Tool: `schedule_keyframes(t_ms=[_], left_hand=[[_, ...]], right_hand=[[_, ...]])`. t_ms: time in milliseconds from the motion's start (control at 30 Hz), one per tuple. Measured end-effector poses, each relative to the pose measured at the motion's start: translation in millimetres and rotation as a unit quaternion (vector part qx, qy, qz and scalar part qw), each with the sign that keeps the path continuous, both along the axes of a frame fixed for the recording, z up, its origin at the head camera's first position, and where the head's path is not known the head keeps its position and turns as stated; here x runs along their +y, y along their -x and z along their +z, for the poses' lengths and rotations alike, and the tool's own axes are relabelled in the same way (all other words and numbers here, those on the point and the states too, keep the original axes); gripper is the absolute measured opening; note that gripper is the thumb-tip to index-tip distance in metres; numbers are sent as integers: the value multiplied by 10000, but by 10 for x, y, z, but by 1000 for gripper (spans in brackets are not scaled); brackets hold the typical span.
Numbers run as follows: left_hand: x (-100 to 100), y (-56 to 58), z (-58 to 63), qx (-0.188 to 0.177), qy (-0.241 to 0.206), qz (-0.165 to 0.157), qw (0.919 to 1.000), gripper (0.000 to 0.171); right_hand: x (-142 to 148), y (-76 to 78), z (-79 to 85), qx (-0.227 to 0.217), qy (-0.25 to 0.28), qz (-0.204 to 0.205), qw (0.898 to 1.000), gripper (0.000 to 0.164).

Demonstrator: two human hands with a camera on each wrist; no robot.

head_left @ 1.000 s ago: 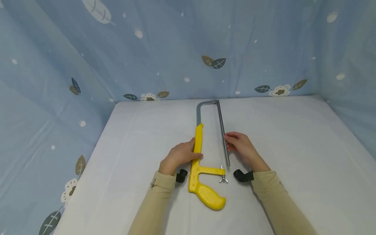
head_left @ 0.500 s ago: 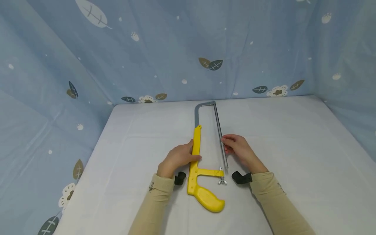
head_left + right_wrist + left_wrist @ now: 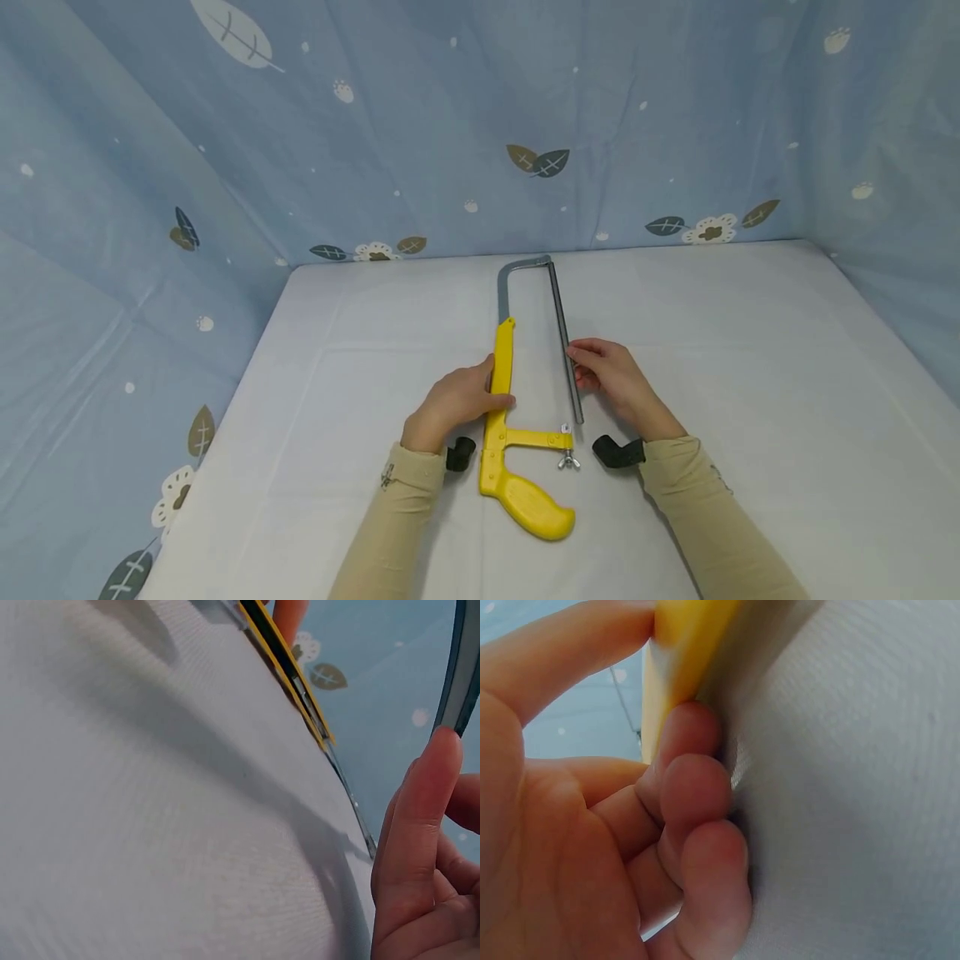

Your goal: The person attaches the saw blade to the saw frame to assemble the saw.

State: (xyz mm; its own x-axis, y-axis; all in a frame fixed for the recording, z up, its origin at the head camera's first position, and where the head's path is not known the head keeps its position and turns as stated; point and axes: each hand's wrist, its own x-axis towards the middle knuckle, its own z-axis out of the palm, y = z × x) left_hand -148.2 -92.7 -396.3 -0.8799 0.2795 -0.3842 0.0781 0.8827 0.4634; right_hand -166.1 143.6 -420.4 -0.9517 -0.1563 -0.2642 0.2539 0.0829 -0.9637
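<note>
A hacksaw with a yellow frame point(image 3: 504, 358) and a curved yellow handle point(image 3: 536, 507) lies on the white table. My left hand point(image 3: 459, 402) holds the frame midway, its thumb across the top and its fingers curled at the far side. The left wrist view shows those curled fingers point(image 3: 705, 862) against the yellow side. My right hand point(image 3: 611, 375) pinches a long grey saw blade point(image 3: 562, 333) between thumb and fingers. The blade's far end meets the saw's grey front arm point(image 3: 504, 292). Its near end sits just right of the pin with a wing nut point(image 3: 568, 460), seemingly apart from it.
A white cloth-covered table point(image 3: 360, 417) lies under everything. Behind it and at the sides hangs a blue patterned curtain point(image 3: 450, 125). Black camera mounts point(image 3: 618, 452) stick out at both wrists, close to the saw handle.
The near end of the blade dips toward the wing-nut pin, then shifts slightly away again. Both hands keep their holds, and the saw stays put while the head view shifts a little.
</note>
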Motion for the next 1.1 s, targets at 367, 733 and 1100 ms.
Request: schedule_keyframes(t_ms=[367, 733, 1100], left_hand=[[2, 39, -35, -13, 58, -26, 10000, 85], [-10, 38, -20, 81, 74, -84, 9999, 84], [-12, 39, -41, 41, 106, -21, 9999, 84]], right_hand=[[-1, -1, 54, -130, 133, -93, 9998, 40], [81, 34, 50, -157, 161, -149, 9996, 44], [31, 26, 40, -114, 15, -86, 9999, 43]])
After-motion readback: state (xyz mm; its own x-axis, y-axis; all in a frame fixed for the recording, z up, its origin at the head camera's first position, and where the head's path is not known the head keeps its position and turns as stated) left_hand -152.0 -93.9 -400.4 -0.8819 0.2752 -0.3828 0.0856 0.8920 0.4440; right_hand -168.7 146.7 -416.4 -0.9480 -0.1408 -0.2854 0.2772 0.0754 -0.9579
